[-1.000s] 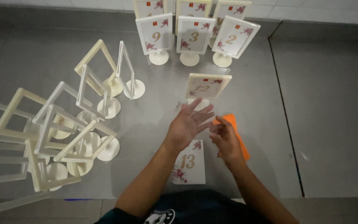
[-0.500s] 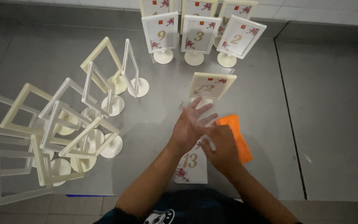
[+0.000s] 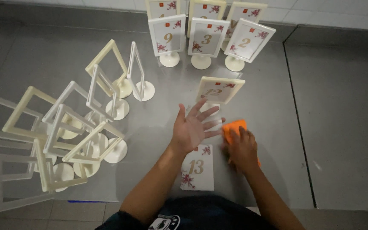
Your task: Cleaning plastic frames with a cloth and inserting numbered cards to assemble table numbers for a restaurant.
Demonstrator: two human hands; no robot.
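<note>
Orange cloth (image 3: 234, 127) lies on the steel desk (image 3: 333, 119), pressed flat under the right hand (image 3: 242, 149); its fingers rest on it, not clenched. Left hand (image 3: 191, 130) hovers beside it, fingers (image 3: 207, 113) spread and grasping nothing, above a flat card (image 3: 198, 170). A filled frame (image 3: 219, 90) stands just beyond. Hollow frames (image 3: 77, 127) cluster at left.

Right hand (image 3: 242, 149) on orange cloth (image 3: 233, 127)

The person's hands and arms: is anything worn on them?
Nothing shows: the left hand and right hand are bare, no gloves, rings or watch visible. Both forearms are uncovered, with no sleeves in view. Below them is a dark top with a white print.
</note>
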